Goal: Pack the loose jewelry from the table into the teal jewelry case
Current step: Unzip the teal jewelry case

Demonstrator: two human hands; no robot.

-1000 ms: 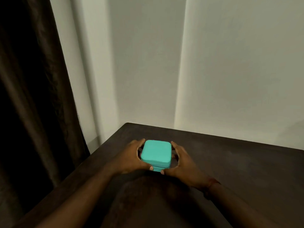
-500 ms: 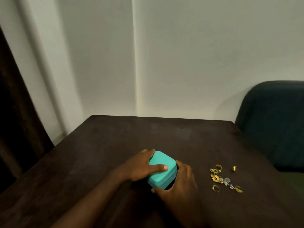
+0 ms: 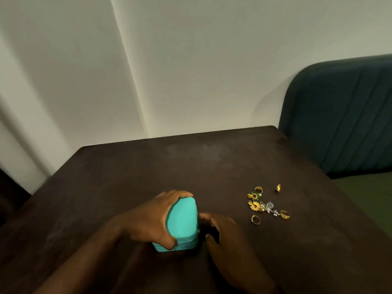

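The left hand [image 3: 148, 221] grips the teal jewelry case [image 3: 182, 225], tilted on edge; the right hand [image 3: 224, 232] rests half-curled, empty, at its zipper side. The case looks light and stiff, best held by its sides; the loose jewelry [image 3: 265, 205] on the worktop [image 3: 148, 166] seems tiny and snag-prone.

Light: dim, warm; brightest on the wall [image 3: 191, 60]
Shadows: soft, beneath the hands on the table [image 3: 148, 166]
Sharpness: slight blur; edges bowed

No text, label, brand, number or sign can be read anywhere: the teal jewelry case [image 3: 183, 224] shows only a plain lid between the fingers, and the loose jewelry [image 3: 266, 205] beyond the fingertips is too small to show any marking.
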